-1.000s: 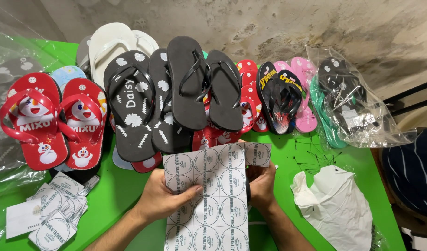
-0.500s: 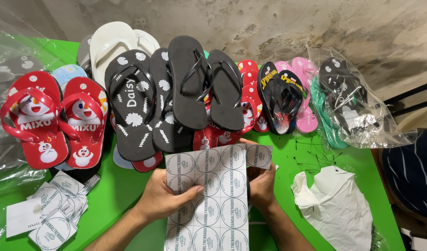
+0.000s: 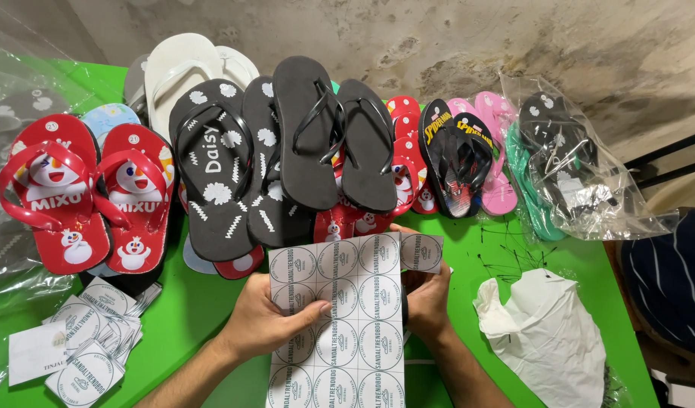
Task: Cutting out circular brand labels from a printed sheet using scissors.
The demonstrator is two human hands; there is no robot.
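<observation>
I hold a white sheet of round printed stickers (image 3: 351, 313) upright over the green table (image 3: 506, 249). My left hand (image 3: 268, 321) grips the sheet's left edge, thumb pressed on its front. My right hand (image 3: 427, 298) is behind the sheet's right edge, fingers pinching near the top right sticker. Just beyond the sheet lies a pair of plain black flip-flops (image 3: 336, 140) on top of a row of other sandals.
Red cartoon flip-flops (image 3: 83, 193) lie at left, black daisy-print ones (image 3: 219, 170) beside them, white ones (image 3: 185, 72) behind. Dark and pink sandals (image 3: 468, 151) and a clear bag of sandals (image 3: 578, 170) sit right. Cut stickers (image 3: 90, 336) pile front left; white crumpled bag (image 3: 547, 336) front right.
</observation>
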